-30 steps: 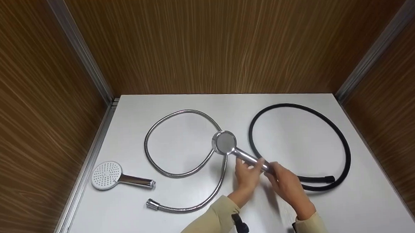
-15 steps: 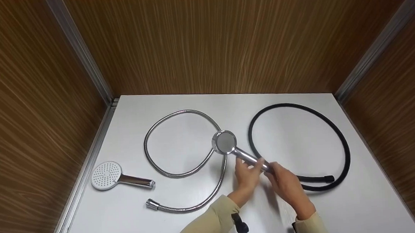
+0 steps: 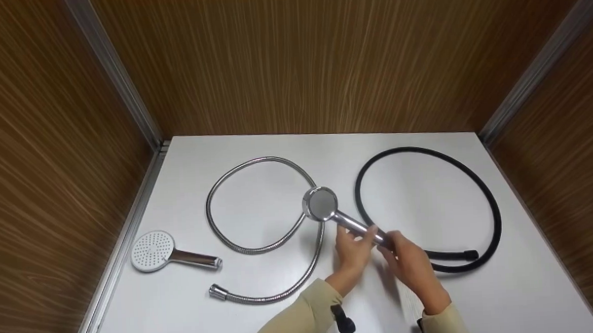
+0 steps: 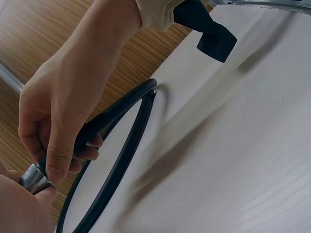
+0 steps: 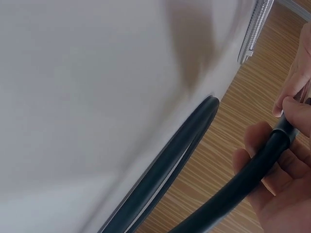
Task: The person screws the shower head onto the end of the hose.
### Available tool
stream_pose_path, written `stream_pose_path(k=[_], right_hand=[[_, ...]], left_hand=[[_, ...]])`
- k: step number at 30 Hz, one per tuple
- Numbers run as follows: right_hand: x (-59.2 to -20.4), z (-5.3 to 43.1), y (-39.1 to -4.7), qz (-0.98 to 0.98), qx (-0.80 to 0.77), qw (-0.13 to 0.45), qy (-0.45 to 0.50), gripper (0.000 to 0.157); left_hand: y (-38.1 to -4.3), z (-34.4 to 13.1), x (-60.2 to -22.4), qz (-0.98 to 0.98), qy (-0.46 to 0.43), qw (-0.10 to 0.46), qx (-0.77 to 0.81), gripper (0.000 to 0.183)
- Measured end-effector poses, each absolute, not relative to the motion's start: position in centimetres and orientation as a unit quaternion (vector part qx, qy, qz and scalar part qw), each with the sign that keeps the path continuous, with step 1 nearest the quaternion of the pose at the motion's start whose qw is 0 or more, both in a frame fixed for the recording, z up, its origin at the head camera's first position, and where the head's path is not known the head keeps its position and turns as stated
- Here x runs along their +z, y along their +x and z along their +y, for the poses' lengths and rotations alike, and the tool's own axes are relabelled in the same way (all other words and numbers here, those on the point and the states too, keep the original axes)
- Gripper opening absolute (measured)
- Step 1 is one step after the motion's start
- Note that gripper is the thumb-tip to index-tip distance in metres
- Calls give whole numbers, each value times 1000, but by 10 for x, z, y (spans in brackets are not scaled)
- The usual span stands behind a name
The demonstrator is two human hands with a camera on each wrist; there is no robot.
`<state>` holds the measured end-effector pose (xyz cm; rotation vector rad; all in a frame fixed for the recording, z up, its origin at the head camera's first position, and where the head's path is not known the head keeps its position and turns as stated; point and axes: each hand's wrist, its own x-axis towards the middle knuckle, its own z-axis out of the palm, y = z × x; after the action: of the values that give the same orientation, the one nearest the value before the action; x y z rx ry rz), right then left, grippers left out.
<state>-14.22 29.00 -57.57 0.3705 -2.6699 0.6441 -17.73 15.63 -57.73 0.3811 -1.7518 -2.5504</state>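
In the head view, a chrome hand shower (image 3: 322,203) is held up at the middle, its round face toward the camera. My left hand (image 3: 353,257) grips its handle from below, fingers behind and thumb along the side. My right hand (image 3: 408,264) pinches one end of the black shower hose (image 4: 116,108) right at the handle's lower end. The left wrist view has that chrome handle end (image 4: 35,178) meeting the hose, between both hands. From the right wrist, the hose end is wrapped by the right fingers (image 5: 269,141). The joint itself is mostly covered by fingers.
On the white table (image 3: 326,160) lies a coiled steel shower hose (image 3: 252,251), partly behind the hand shower. A second hand shower (image 3: 152,251) with a white face lies at the left. The black hose's free end (image 3: 448,255) rests at the right. Wood-grain panels (image 3: 291,60) enclose the table.
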Motion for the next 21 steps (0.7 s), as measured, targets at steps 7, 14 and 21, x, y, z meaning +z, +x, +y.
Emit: stream_pose_path(k=[7,14,21], right_hand=[[-573,290,-143,-950,221,176,134,25],[-574,290,-143,-952,218,168,135,22],[-574,290,-142,-953,224,159,132,20]], left_hand=[[-177,157,-576,-566,122,20,-815,50],[-176,156,-577,-571,118,19,-812,48],[-176,156,-578,-563,118,15,-818,51]])
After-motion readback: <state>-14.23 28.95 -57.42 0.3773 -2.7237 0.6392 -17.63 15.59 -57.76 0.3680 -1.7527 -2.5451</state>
